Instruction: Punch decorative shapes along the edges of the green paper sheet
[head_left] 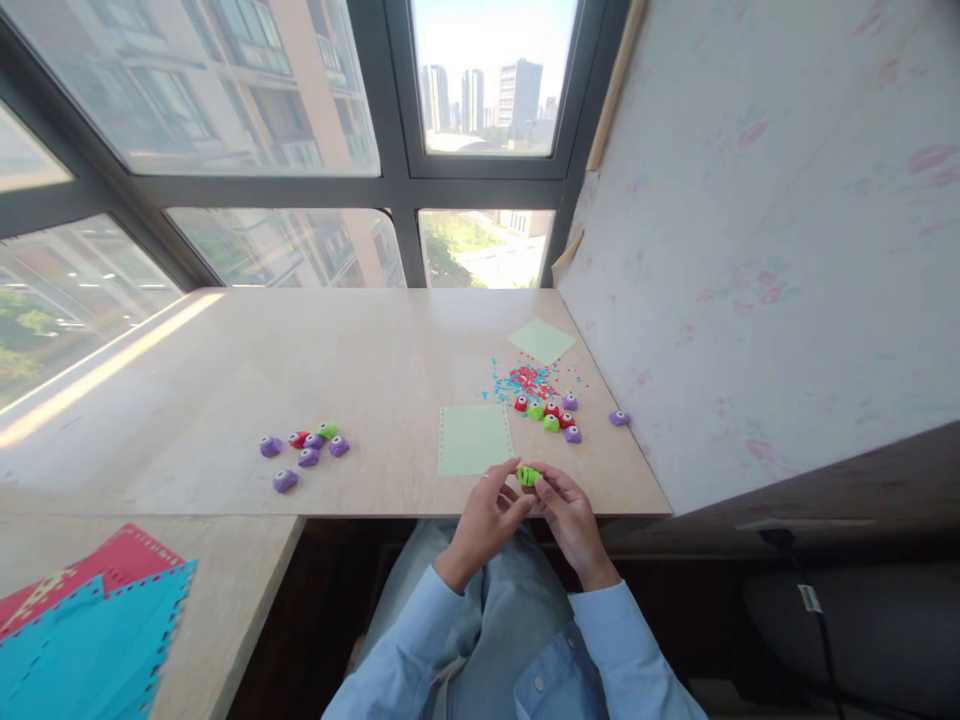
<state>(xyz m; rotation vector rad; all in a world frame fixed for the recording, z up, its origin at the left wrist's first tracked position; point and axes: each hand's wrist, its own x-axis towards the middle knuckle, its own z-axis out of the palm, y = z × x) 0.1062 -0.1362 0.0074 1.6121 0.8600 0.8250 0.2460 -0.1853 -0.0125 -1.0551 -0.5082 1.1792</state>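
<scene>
My left hand (487, 515) and my right hand (568, 510) meet at the table's front edge, both gripping a small green paper punch (528, 476) between the fingertips. Just beyond them lies a pale green sheet of paper (474, 439) with a punched left edge. Further back on the right is a cluster of small punches (551, 413), red, green and purple, beside a scatter of red and blue paper bits (525, 380). A second pale green sheet (541, 340) lies behind that.
Another group of purple, red and green punches (307, 448) sits at the left of the wooden table (300, 360). One purple punch (619, 417) lies near the right wall. Red and teal sheets (90, 620) lie on a lower surface at the near left. Windows stand behind.
</scene>
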